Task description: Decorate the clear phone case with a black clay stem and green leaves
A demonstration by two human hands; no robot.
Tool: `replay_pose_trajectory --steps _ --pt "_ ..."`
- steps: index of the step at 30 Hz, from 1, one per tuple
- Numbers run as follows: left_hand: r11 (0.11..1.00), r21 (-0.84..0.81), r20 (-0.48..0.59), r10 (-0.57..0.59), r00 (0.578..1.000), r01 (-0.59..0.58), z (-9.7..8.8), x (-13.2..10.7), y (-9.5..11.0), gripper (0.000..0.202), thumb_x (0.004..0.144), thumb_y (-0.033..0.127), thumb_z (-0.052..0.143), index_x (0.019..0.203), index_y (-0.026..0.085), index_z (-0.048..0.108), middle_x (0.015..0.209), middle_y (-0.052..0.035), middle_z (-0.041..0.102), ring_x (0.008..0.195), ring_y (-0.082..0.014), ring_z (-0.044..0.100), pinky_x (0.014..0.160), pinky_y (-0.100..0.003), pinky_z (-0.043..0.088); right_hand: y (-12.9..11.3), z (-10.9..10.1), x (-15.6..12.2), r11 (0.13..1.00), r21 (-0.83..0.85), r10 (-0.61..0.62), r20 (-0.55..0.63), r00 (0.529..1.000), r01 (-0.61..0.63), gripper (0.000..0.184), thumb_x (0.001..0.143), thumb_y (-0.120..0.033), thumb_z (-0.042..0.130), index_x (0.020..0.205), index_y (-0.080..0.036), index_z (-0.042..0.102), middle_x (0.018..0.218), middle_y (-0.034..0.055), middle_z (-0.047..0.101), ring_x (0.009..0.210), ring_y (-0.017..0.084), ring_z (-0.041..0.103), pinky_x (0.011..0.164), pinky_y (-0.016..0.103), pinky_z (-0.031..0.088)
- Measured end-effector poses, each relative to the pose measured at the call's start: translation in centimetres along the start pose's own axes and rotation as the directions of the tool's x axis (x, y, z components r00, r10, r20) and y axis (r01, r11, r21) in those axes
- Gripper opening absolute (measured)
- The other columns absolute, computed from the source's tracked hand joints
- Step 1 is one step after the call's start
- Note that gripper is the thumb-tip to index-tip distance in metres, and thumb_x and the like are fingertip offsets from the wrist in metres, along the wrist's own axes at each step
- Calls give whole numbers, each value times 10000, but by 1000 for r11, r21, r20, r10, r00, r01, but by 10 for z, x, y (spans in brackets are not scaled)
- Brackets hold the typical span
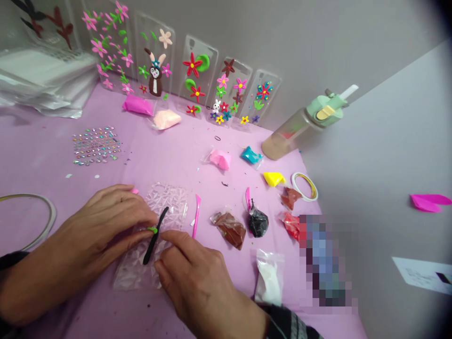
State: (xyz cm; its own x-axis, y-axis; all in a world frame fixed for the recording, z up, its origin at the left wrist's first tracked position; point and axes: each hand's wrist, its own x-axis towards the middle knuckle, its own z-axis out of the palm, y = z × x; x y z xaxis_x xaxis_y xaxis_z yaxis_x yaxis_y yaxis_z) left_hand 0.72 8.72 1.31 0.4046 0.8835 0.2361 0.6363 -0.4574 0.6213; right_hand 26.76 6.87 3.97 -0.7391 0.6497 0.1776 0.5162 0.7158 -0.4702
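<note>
In the head camera's view, a person's left hand point(116, 214) pinches a green piece point(152, 230) between thumb and forefinger over the middle of a clear case point(132, 275), right at the edge of a black strip point(151, 247) running lengthwise over it. The right hand point(203, 273) curls in from the case's right side, fingertips near the strip; whether its grip pinches anything, one cannot tell. Green piece and strip look like soft clay, light and easily dented: the piece calls for a light fingertip pinch, the strip for support at both ends lest it stretch. The faceted case appears light and fairly stiff, perhaps slick, best held by its edges. Just right of the case, a pink tool point(197, 214) lies on the worktop point(148, 160), with bagged brown clay point(231, 230) farther right.
</note>
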Motion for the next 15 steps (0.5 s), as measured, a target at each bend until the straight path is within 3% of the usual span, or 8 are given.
replay_pose_trajectory --steps 4,11,15 --pt "1000 6 12 3 1000 -3 2 -3 -1 122 1119 417 625 1173 408 733 1075 112 798 1052 -205 714 1385 -364 272 0 1 -1 1000 -9 1 29 1000 -1 272 1247 -249 441 1117 -212 678 1116 46 791 978 184 785 789 277 682" --pt "1000 0 25 -18 1000 18 3 -2 1 189 1103 430 572 1015 403 736 964 105 771 975 -207 707 1420 -376 290 0 1 -1 1000 -27 -3 42 999 4 232 1233 -247 491 1105 -224 683 1125 43 800 953 181 789 757 259 670" --pt "1000 19 24 0 1000 -1 0 1 0 194 1100 413 557 1014 394 730 968 107 763 989 -200 708 1415 -364 296 0 0 -2 999 -40 -1 14 1000 1 249 1234 -236 470 1118 -206 689 1159 57 815 953 187 811 765 278 699"
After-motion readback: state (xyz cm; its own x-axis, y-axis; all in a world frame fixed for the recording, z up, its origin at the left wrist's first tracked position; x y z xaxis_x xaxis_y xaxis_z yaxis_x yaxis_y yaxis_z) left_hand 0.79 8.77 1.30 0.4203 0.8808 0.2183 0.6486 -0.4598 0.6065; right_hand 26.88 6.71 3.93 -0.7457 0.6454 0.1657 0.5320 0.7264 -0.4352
